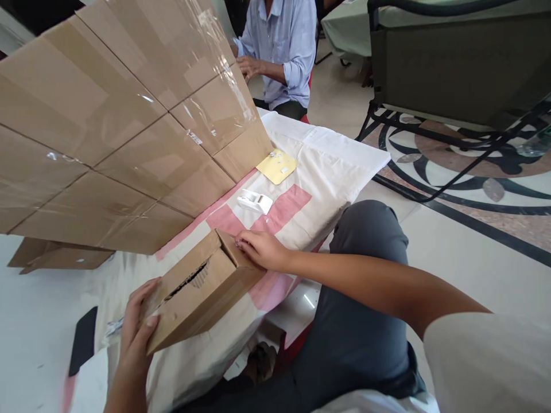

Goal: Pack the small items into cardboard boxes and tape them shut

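Note:
A brown cardboard box (206, 287) lies tilted on the cloth-covered table in front of me, with a dark slit along its upper face. My left hand (140, 321) grips the box's near left end, thumb on the upper face and fingers over the far edge. At the opposite end, my right hand (260, 249) touches the box with its fingers bent and pinched together. Whatever is between those fingertips is too small to make out. Just beyond the right hand sits a white tape dispenser (255, 202).
A large panel of taped cardboard boxes (142, 137) stands along the far left side. Near its right corner lies a yellow card (278, 166) with small bits on it. A black phone-like slab (83, 341) is at left. Behind the panel sits another person (279, 51).

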`<action>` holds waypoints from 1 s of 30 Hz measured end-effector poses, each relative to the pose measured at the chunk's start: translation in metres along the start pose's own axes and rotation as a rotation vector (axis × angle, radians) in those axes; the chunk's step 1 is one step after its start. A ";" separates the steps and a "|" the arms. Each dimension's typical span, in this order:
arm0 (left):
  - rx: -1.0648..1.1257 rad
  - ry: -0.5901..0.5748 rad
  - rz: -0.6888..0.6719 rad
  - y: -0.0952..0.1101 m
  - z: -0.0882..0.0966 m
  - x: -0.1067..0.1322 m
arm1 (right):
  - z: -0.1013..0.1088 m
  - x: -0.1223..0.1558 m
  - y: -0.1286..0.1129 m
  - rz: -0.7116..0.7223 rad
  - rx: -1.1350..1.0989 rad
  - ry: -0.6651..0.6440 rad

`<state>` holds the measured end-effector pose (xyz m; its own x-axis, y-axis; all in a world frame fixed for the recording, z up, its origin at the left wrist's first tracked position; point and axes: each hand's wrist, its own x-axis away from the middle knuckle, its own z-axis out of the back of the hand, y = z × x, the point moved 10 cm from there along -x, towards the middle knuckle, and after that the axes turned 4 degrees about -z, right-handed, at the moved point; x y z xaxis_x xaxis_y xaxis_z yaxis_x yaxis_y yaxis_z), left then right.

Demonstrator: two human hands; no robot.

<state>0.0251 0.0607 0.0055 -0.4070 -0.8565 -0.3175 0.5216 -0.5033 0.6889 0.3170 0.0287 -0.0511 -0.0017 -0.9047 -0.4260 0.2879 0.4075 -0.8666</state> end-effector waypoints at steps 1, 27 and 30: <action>0.005 0.002 0.001 0.000 0.000 0.000 | -0.001 -0.001 0.000 0.000 0.001 0.003; 0.020 0.046 -0.013 0.000 0.000 -0.001 | 0.002 -0.002 -0.005 -0.017 0.025 0.023; 0.009 0.043 -0.007 0.000 -0.001 -0.002 | 0.003 0.000 -0.006 -0.005 -0.022 0.017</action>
<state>0.0263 0.0618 0.0058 -0.3782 -0.8570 -0.3500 0.5116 -0.5086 0.6925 0.3180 0.0260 -0.0451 -0.0193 -0.9046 -0.4259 0.2667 0.4059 -0.8742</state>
